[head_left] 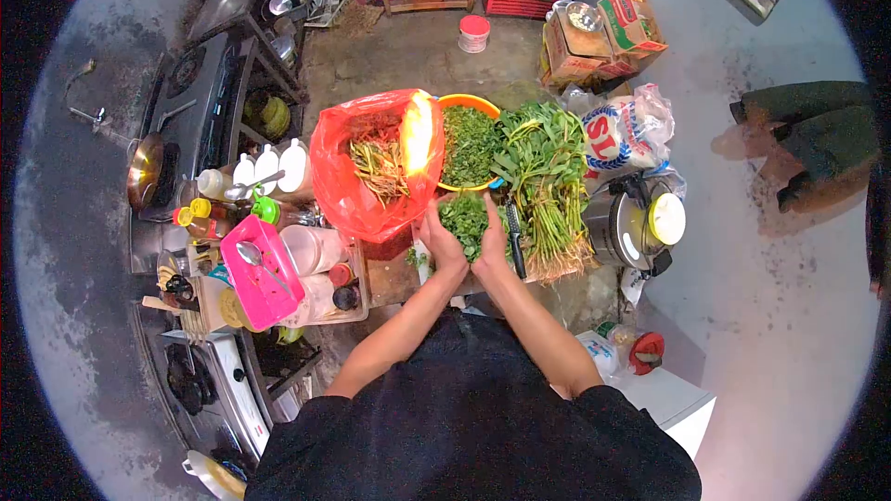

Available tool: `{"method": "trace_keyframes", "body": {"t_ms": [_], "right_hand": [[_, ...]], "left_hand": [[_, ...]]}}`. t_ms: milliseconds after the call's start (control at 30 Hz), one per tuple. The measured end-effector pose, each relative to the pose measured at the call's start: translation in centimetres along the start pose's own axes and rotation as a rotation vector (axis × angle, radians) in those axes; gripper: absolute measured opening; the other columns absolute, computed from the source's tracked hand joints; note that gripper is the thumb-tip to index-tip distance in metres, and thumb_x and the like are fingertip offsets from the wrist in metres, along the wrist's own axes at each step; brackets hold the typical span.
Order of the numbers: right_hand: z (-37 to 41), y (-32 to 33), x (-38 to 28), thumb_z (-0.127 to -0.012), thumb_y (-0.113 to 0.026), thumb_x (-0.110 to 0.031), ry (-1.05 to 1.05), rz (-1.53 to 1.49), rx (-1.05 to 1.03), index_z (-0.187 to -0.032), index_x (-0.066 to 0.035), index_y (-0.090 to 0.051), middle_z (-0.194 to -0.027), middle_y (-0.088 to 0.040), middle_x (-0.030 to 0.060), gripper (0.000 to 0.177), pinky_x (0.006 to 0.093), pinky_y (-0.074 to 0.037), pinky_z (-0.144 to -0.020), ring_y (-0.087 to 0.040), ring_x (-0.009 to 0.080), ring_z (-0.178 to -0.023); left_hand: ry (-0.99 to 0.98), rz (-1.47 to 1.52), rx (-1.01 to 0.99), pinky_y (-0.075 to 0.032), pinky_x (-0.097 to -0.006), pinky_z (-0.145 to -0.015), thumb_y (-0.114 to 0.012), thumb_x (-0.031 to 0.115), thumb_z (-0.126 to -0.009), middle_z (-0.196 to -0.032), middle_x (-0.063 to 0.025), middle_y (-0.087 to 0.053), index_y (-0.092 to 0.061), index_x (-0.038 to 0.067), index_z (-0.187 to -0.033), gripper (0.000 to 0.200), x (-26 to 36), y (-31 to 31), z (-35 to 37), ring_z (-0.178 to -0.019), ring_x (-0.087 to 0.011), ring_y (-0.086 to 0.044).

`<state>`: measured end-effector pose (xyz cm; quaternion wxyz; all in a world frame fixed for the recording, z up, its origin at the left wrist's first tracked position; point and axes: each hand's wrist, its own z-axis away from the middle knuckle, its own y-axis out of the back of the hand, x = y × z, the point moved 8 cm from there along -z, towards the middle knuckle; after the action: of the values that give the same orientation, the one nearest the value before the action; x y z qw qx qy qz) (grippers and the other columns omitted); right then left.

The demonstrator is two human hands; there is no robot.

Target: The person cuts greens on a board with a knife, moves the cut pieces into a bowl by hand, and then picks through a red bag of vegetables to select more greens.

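My left hand [442,243] and my right hand [493,243] cup a heap of chopped leafy greens [464,223] from both sides, palms facing each other. The heap sits between them at the near edge of a yellow-rimmed basin [469,100], which holds more chopped greens [469,144]. A knife with a dark handle [516,250] lies just right of my right hand. Beyond it is a big bundle of whole leafy greens [543,186] with long stems and roots. Left of my left hand, an open red plastic bag [348,209] contains cut stem pieces [379,172].
A pink tray [251,264] with a spoon, bottles and jars crowd the left side. A rice cooker [617,227] and a white printed sack [626,134] stand at the right. Stoves [190,380] line the far left. Another person's legs [817,144] show at far right.
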<state>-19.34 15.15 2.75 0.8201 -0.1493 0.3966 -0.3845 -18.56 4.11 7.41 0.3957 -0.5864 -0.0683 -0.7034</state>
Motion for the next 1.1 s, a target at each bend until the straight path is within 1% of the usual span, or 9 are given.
{"method": "trace_keyframes", "body": {"t_ms": [167, 400, 500, 600, 767, 867, 933, 1000, 1100], "right_hand": [[-3.9, -4.8, -4.6, -0.098, -0.063, -0.040, 0.110, -0.053, -0.125, -0.117, -0.004, -0.064, -0.107, -0.071, 0.0062, 0.040, 0.0354, -0.057, -0.082, -0.070, 0.0192, -0.090], [-8.7, -9.1, -10.1, -0.098, -0.062, -0.044, 0.371, 0.156, -0.010, -0.107, -0.002, -0.068, -0.094, -0.067, 0.0022, 0.043, 0.0320, -0.051, -0.075, -0.061, 0.0136, -0.077], [-10.7, -8.1, -10.6, -0.100, -0.058, -0.045, 0.560, 0.442, 0.105, -0.101, 0.003, -0.071, -0.082, -0.065, 0.0010, 0.049, 0.0306, -0.046, -0.072, -0.052, 0.0100, -0.074], [-10.8, -8.2, -11.0, -0.103, -0.054, -0.043, 0.749, 0.527, 0.106, -0.102, 0.006, -0.071, -0.082, -0.069, 0.0060, 0.052, 0.0323, -0.047, -0.073, -0.053, 0.0110, -0.076], [-10.3, -8.9, -11.9, -0.104, -0.050, -0.035, 1.004, 0.795, 0.045, -0.107, 0.001, -0.072, -0.094, -0.073, 0.0205, 0.042, 0.0369, -0.052, -0.080, -0.071, 0.0269, -0.088], [-9.0, -9.7, -12.2, -0.104, -0.050, -0.032, 0.995, 0.899, 0.040, -0.108, 0.002, -0.072, -0.099, -0.073, 0.0217, 0.041, 0.0401, -0.052, -0.083, -0.071, 0.0357, -0.095], [-9.0, -9.9, -12.1, -0.105, -0.049, -0.031, 1.007, 0.921, 0.021, -0.108, 0.003, -0.071, -0.100, -0.073, 0.0218, 0.041, 0.0404, -0.052, -0.085, -0.071, 0.0361, -0.096], [-8.6, -10.1, -12.3, -0.105, -0.049, -0.030, 1.020, 0.940, 0.009, -0.109, 0.004, -0.071, -0.101, -0.073, 0.0218, 0.040, 0.0408, -0.052, -0.086, -0.070, 0.0365, -0.097], [-6.3, -11.3, -13.2, -0.104, -0.051, -0.028, 1.176, 0.930, -0.075, -0.109, 0.006, -0.070, -0.110, -0.071, 0.0235, 0.040, 0.0407, -0.052, -0.092, -0.069, 0.0373, -0.104]], "left_hand": [[0.108, 0.165, -0.032, -0.052, -0.0289, -0.077, -0.045, 0.034, -0.106, -0.092, -0.0045, -0.069, -0.068, 0.001, -0.100, 0.041, 0.5, -5.5, -4.1, -0.082, -0.0146, -0.064], [-0.162, 0.181, -0.094, -0.048, -0.0329, -0.089, -0.043, 0.025, -0.106, -0.109, -0.0082, -0.065, -0.061, -0.003, -0.119, 0.036, -1.6, -10.4, -13.2, -0.099, -0.0184, -0.060], [-0.431, -0.308, 0.033, -0.048, -0.0366, -0.090, -0.048, 0.022, -0.105, -0.109, -0.0119, -0.067, -0.060, -0.006, -0.117, 0.033, 0.2, -10.2, -14.3, -0.100, -0.0241, -0.062], [-0.374, -0.353, -0.054, -0.048, -0.0380, -0.087, -0.047, 0.023, -0.105, -0.101, -0.0127, -0.068, -0.064, -0.004, -0.108, 0.031, -0.5, -9.8, -13.9, -0.097, -0.0245, -0.063], [-0.308, -0.438, -0.142, -0.049, -0.0398, -0.085, -0.047, 0.027, -0.105, -0.097, -0.0144, -0.069, -0.064, -0.003, -0.103, 0.035, -0.7, -9.8, -14.1, -0.094, -0.0290, -0.064], [-0.482, -0.617, -0.136, -0.049, -0.0430, -0.085, -0.046, 0.031, -0.105, -0.097, -0.0173, -0.069, -0.064, -0.003, -0.104, 0.039, 0.2, -9.7, -14.4, -0.095, -0.0348, -0.064], [-0.409, -0.799, -0.171, -0.047, -0.0409, -0.091, -0.045, 0.034, -0.104, -0.100, -0.0135, -0.071, -0.066, 0.000, -0.111, 0.041, -0.6, -9.6, -14.8, -0.098, -0.0271, -0.064], [-0.520, -0.716, -0.149, -0.049, -0.0416, -0.086, -0.045, 0.034, -0.104, -0.094, -0.0160, -0.070, -0.065, -0.002, -0.110, 0.041, 1.0, -9.4, -13.9, -0.094, -0.0297, -0.065], [-0.364, -0.708, -0.261, -0.049, -0.0459, -0.081, -0.047, 0.027, -0.103, -0.101, -0.0246, -0.067, -0.062, -0.004, -0.112, 0.036, 2.1, -9.1, -14.2, -0.092, -0.0413, -0.064]]}}
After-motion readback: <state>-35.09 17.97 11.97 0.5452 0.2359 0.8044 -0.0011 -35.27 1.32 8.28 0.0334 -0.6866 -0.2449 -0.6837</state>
